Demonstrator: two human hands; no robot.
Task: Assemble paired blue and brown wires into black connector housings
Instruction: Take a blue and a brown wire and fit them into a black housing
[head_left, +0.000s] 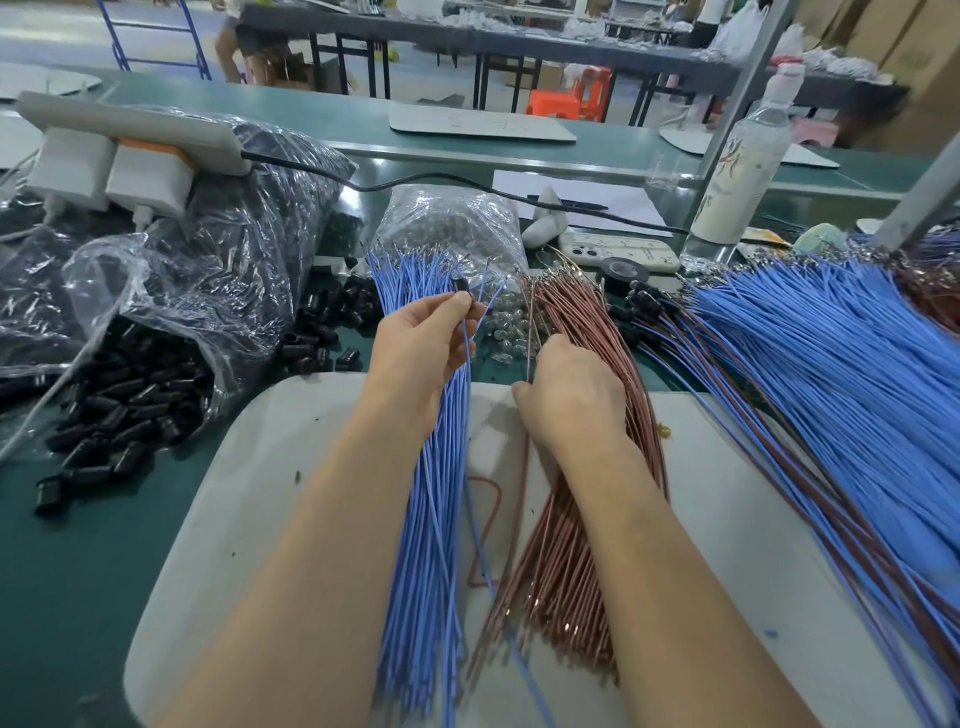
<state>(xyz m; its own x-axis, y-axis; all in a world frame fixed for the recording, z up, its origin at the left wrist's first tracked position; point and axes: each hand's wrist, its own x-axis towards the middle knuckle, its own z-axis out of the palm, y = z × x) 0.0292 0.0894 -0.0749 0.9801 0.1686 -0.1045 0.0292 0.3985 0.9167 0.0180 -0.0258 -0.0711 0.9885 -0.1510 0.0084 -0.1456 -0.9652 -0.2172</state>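
My left hand (423, 353) pinches a small black connector housing (461, 287) with a blue wire (467, 415) hanging down from it. It hovers over a bundle of loose blue wires (421, 545) lying on a grey mat (249, 493). My right hand (566, 395) rests on a bundle of brown wires (556, 561) and pinches one thin brown wire (530, 332) that sticks upward. Loose black housings (130, 405) spill from a clear bag at the left.
A big pile of finished blue and brown wire sets (831, 374) fans across the right. A clear bag of small glass bulbs (452, 228), a phone (618, 252), a tape roll (626, 273), a bottle (743, 171) and a power strip (130, 130) stand behind.
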